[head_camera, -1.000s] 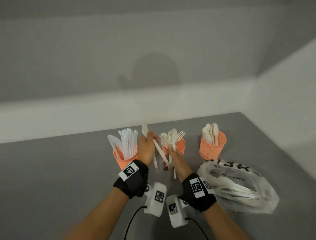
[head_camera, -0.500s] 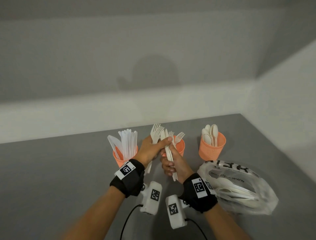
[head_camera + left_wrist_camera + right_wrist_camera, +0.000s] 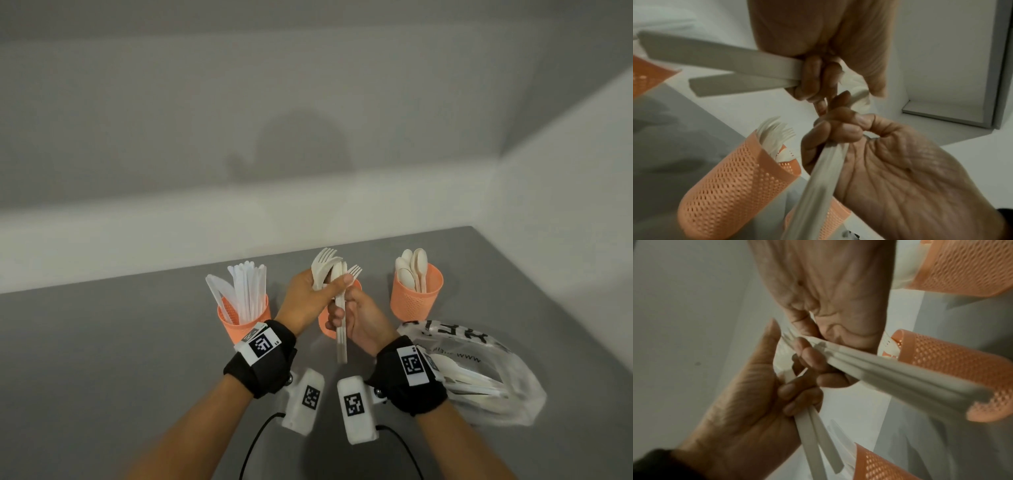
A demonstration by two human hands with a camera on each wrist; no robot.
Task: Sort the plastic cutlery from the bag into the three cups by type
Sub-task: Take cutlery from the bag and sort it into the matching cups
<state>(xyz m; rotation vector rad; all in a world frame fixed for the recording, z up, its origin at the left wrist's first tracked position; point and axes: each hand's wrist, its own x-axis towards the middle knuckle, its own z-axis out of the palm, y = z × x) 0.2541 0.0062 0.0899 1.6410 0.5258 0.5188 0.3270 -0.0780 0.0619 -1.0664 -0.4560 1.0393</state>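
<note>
Three orange mesh cups stand in a row: the left cup (image 3: 243,318) holds knives, the middle cup (image 3: 324,327) forks, the right cup (image 3: 416,301) spoons. Both hands meet in front of the middle cup. My left hand (image 3: 305,298) grips a few white forks (image 3: 323,263), tines up; their flat handles (image 3: 725,60) stick out below the fist. My right hand (image 3: 363,318) grips a bundle of cutlery (image 3: 341,339) with the handles pointing down. The left thumb lies across the top of that bundle. The bundle's handles (image 3: 900,374) fan out in the right wrist view.
A clear plastic bag (image 3: 479,373) with more white cutlery lies at the right, near my right wrist. The grey table (image 3: 120,342) ends at a white wall behind the cups and another wall to the right.
My left hand has swung from a single tilted piece over to the right hand's bundle and closed on forks. Both hands have drawn together in front of the middle cup.
</note>
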